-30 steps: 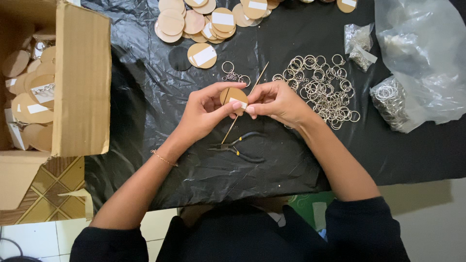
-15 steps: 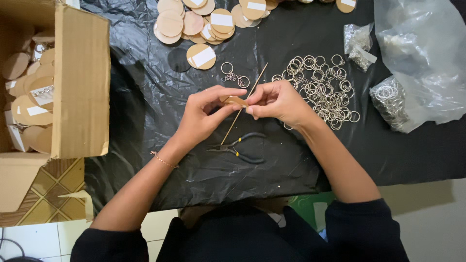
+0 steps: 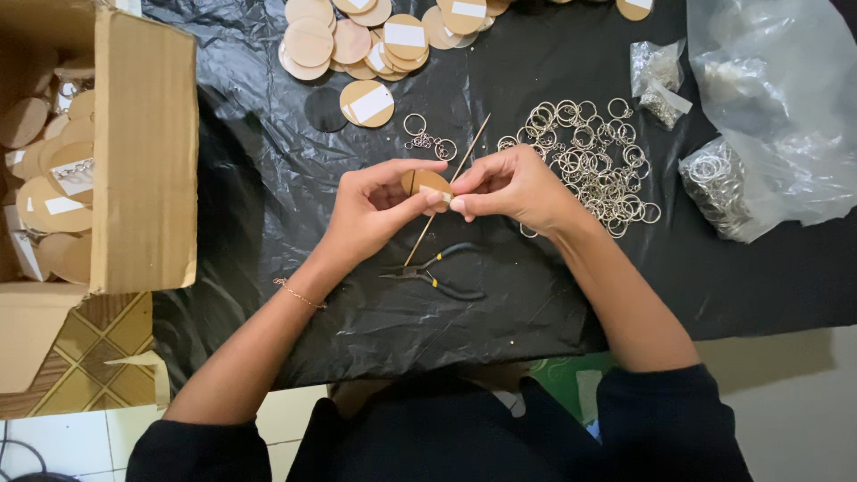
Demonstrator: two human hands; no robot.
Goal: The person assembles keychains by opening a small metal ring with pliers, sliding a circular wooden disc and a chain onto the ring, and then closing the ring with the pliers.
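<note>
black plastic sheet covers the worktop, creased and glossy. at left an open cardboard box holds round wooden discs, its far side cut off by the frame. at right a clear bag holds metal rings, hard to make out through the film; a smaller packet lies beside it. loose rings and more discs lie scattered. left hand and right hand both pinch one disc between closed fingertips above the pliers. a thin stick passes behind it.
</note>
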